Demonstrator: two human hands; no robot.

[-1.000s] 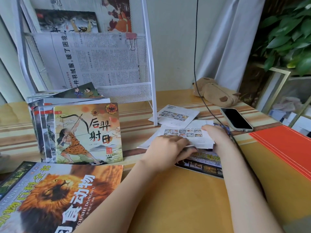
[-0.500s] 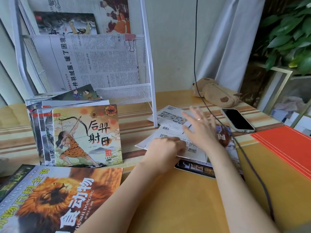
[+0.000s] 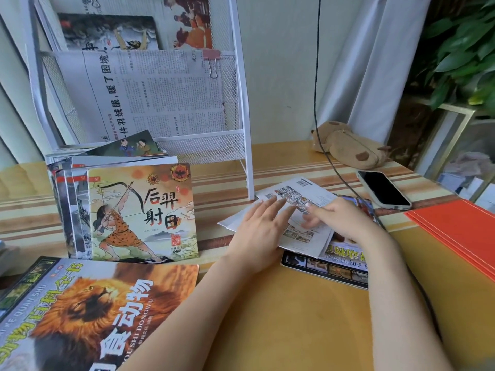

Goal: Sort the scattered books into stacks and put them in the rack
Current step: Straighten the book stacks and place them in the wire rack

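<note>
**Two hands on a pile of thin books**

Closest to us, at the bottom left, we see a big lion book (image 3: 80, 317) lying flat on the yellow table (image 3: 281, 330). Two bare arms reach forward from the bottom of the view.

A bit farther on, the left hand (image 3: 261, 231) lies flat on the thin white books (image 3: 302, 207). Its fingers are straight and spread, and they press down on the top cover. They do not curl round anything. The right hand (image 3: 340, 220) is just beside it, on the same pile. Its fingers bend a little and touch the top book near the small pictures. We cannot tell if they pinch a page or only rest there. Under the white books lies a dark animal book (image 3: 329, 266), and its near edge sticks out toward us.

To the left stands the archer book (image 3: 142, 212), leaning at the front of a row of books (image 3: 69, 199). To the right lies a stack of orange folders (image 3: 460, 234).

Farther back, a black phone (image 3: 383, 190) lies face up on the striped part of the table. A black cable (image 3: 316, 76) hangs down and runs past it. A brown plush toy (image 3: 351, 148) lies behind the phone.

At the back left stands the white rack (image 3: 241, 103). It holds a newspaper (image 3: 150, 95) with a pink clip (image 3: 212, 60) on it. Green leaves (image 3: 460, 49) show at the far right.
</note>
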